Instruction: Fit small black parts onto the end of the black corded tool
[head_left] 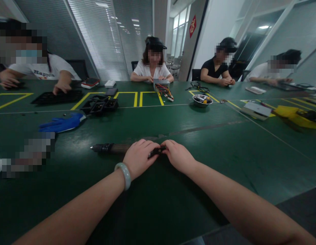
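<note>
Both hands meet over the green table and pinch a small black part (160,150) between them. My left hand (140,154), with a pale bangle (126,177) at its wrist, closes on the part's left end. The fingertips of my right hand (178,156) close on its right end. A little metal-coloured spot shows on the part, but its kind cannot be made out. Just beyond my left hand lies a dark electric screwdriver (109,148), its tip pointing left and its far end hidden behind the hand.
To the left lies a blue glove (62,123). Black plastic frames (99,104), a metal bowl (202,105) of small parts and a power supply (161,85) with coloured cables stand farther back. Several people sit across the green table (158,211); a yellow item (287,114) lies at right.
</note>
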`<act>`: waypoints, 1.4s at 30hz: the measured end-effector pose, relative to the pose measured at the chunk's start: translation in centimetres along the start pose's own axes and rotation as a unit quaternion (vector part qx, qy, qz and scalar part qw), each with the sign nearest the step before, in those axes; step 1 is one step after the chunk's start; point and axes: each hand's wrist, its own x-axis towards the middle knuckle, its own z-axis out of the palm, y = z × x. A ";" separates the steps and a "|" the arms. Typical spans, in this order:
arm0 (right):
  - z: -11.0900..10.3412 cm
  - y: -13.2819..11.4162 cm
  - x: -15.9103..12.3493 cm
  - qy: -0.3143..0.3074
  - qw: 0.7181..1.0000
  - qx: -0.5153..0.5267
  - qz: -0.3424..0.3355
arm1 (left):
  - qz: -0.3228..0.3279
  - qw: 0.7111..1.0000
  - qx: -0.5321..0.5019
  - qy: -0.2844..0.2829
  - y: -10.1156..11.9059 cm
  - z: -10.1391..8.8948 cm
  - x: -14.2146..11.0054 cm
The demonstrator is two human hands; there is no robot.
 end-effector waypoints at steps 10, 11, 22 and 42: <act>-0.1 -0.4 -0.2 -0.039 0.992 -0.116 -0.036 | -0.033 0.999 -0.001 0.016 -0.1 0.2 -0.3; -0.1 -0.5 -0.3 -0.044 0.989 -0.132 -0.040 | -0.033 0.999 0.001 0.015 -0.1 0.2 -0.3; 0.4 -2.0 0.1 -0.056 0.959 -0.260 -0.096 | -0.031 0.998 -0.020 0.053 -0.1 0.3 -0.9; -0.4 -0.1 2.1 -0.024 0.961 -0.269 -0.066 | 0.231 0.956 -0.121 -0.133 1.2 -2.1 -2.4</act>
